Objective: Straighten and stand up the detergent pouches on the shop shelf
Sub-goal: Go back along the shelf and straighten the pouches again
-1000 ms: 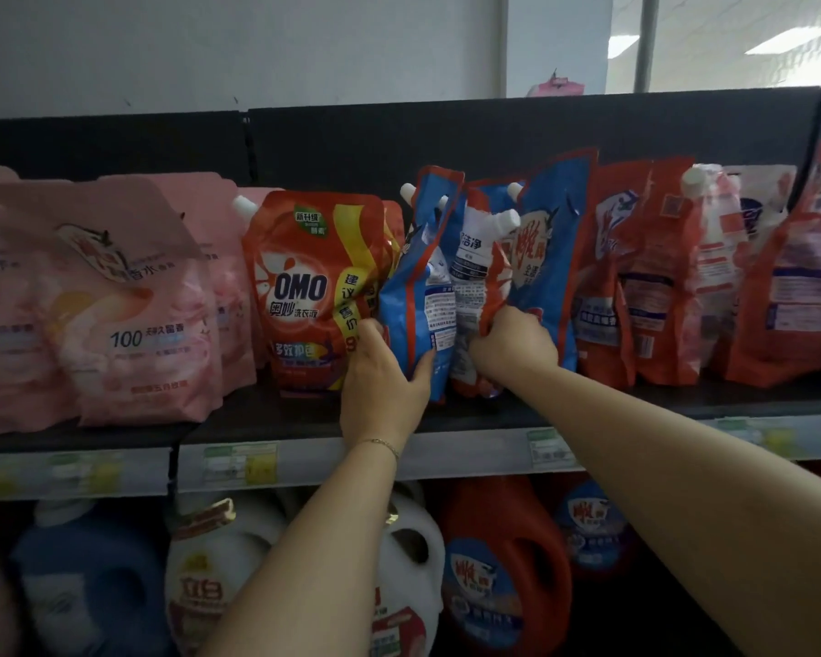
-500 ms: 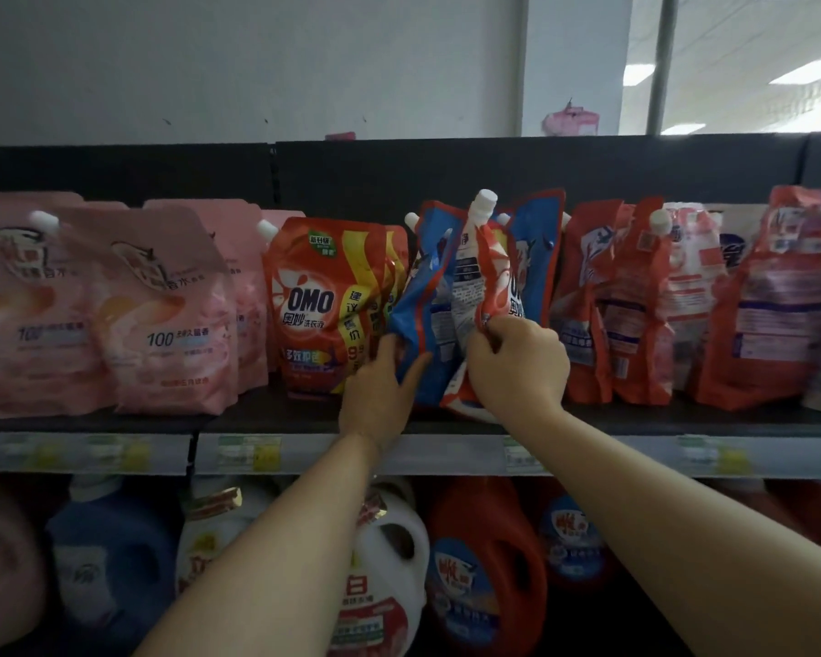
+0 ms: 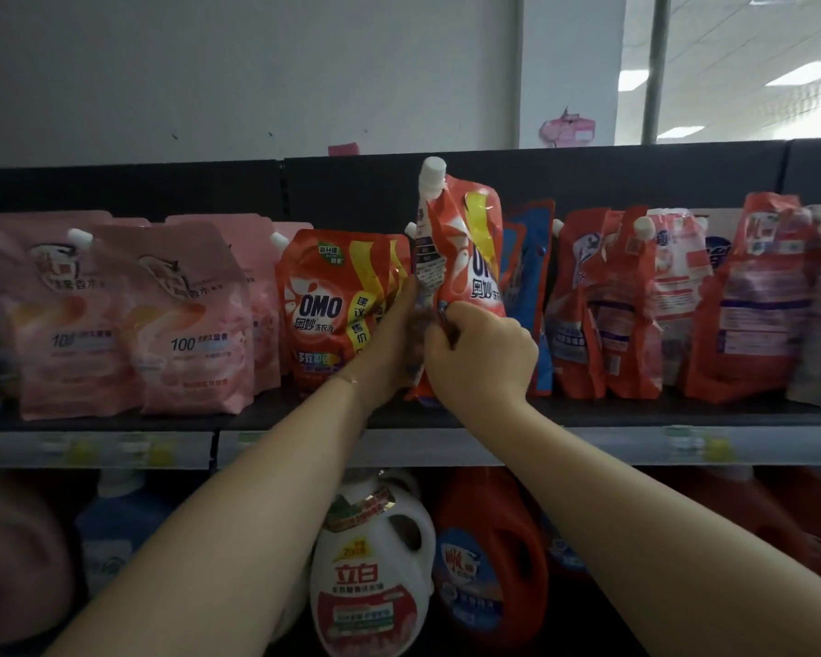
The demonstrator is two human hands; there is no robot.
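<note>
The orange pouch [image 3: 460,248] has risen above its row at frame centre, right hand [image 3: 482,353] clenched on its lower half, left hand [image 3: 389,343] straight-fingered against its left edge; mid-straightening, I judge, and next it needs seating upright on the shelf [image 3: 636,414].

Above the right hand [image 3: 482,353] a pale wall [image 3: 238,78] rises behind a dark back panel [image 3: 351,192]. Up and right of it, a window [image 3: 754,106] shows lit ceiling lights [image 3: 806,73] beside a grey pole [image 3: 655,64].
</note>
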